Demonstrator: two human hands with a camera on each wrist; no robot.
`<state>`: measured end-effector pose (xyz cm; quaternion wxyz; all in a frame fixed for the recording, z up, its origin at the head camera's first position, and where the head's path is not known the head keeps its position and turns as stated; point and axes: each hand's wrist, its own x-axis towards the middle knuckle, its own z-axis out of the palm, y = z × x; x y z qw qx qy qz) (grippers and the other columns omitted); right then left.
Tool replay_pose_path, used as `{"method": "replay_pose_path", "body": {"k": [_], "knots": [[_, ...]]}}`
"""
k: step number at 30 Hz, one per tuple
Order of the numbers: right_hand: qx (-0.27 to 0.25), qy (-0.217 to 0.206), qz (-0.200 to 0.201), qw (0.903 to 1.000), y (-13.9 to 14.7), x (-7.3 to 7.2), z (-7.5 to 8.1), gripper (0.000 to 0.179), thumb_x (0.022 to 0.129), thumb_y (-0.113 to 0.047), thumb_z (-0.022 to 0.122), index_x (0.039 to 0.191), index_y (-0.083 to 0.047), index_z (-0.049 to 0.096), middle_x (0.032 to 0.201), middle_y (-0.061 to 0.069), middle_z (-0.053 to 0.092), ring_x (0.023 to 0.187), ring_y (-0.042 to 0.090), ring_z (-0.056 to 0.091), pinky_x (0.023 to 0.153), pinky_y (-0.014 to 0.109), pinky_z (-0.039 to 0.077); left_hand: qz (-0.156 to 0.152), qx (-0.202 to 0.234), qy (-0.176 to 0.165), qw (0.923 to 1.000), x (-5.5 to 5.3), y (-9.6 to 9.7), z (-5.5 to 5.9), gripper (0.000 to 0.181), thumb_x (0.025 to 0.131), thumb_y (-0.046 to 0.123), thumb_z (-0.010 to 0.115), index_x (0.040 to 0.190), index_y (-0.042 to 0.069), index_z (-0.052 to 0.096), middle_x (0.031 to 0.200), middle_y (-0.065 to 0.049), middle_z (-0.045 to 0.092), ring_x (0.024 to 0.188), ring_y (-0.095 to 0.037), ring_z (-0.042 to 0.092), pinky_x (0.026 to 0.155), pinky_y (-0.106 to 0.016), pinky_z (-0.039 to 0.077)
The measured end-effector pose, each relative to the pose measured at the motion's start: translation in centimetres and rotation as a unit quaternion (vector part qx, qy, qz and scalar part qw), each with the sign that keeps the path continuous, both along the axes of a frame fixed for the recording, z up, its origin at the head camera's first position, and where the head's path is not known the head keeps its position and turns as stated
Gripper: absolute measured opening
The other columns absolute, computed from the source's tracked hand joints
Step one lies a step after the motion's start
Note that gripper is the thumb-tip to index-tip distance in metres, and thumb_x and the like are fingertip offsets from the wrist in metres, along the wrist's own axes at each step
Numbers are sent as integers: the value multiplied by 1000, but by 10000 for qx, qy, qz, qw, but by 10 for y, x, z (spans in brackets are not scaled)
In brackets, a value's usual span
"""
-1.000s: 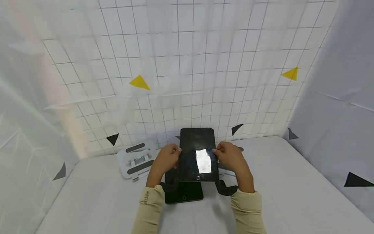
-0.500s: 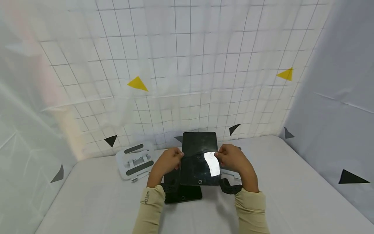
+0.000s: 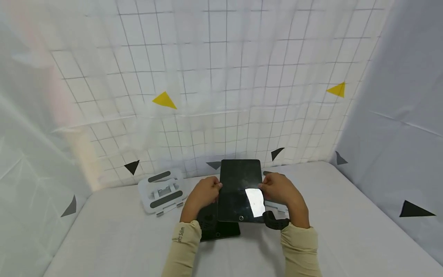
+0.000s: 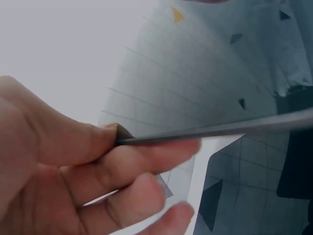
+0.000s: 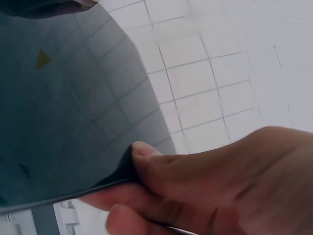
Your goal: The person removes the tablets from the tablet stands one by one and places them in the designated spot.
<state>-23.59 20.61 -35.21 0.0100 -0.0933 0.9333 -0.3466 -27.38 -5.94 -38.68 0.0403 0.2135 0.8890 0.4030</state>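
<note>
2 hands, left hand point(image 3: 205, 192) and right hand point(image 3: 282, 188), each pinching one side edge of the upper tablet point(image 3: 238, 181), which sits between them, thumbs on glass. 2 tablets total; lower tablet point(image 3: 226, 230) nearer, partly covered. 2 stands farther back: left stand point(image 3: 144, 194), right stand point(image 3: 279, 207) mostly hidden.

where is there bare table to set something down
Right: bare table between the right sleeve and right wall. Left: bare table between the left wall, left stand and left sleeve. Crowded in the middle: left hand and right hand hold the upper tablet over the lower tablet, right stand partly hidden.
</note>
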Motion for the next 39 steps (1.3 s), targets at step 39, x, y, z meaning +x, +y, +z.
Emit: {"method": "replay_pose_path", "body": {"k": [39], "knots": [[65, -693, -302, 9971, 38, 53, -5, 21, 103, -11, 65, 85, 1, 65, 69, 7, 64, 61, 22, 62, 58, 35, 50, -1607, -34, -1261, 9789, 7, 29, -4, 37, 110, 16, 57, 79, 4, 74, 68, -6, 71, 59, -14, 64, 65, -29, 57]]}}
